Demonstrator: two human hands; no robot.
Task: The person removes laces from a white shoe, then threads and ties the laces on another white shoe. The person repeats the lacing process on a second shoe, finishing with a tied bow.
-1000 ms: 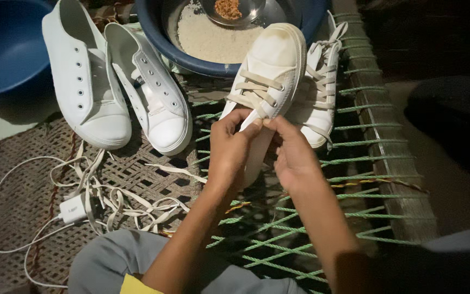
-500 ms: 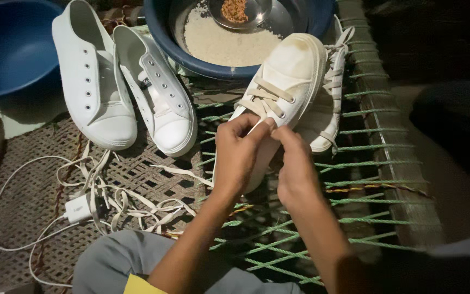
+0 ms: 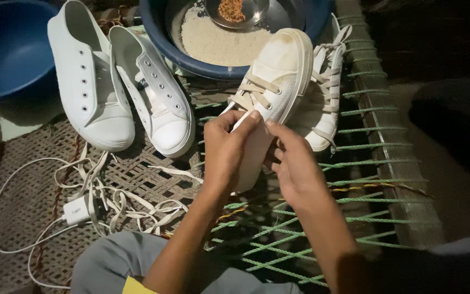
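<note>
While I hold the white canvas sneaker [image 3: 270, 81] toe-up and away from me, my left hand [image 3: 227, 149] pinches its beige lace [image 3: 254, 90] between thumb and forefinger at the lower eyelets, a narrow grip closed on the lace end. My right hand [image 3: 295, 163] cups the shoe's side just below, fingers curled against the canvas, holding the sneaker rather than the lace. The shoe tilts above the green rope webbing of the cot [image 3: 354, 163], its toe near the rim of the blue basin [image 3: 191, 60] of white grain. Behind it lies its laced partner sneaker [image 3: 325, 103] on the ropes. To my left, two unlaced white slip-style shoes [image 3: 121, 87] rest side by side on the woven mat [image 3: 28, 141], with loose laces [image 3: 131, 201] and a white charger with cable [image 3: 74, 208] tangled nearer my knee.
</note>
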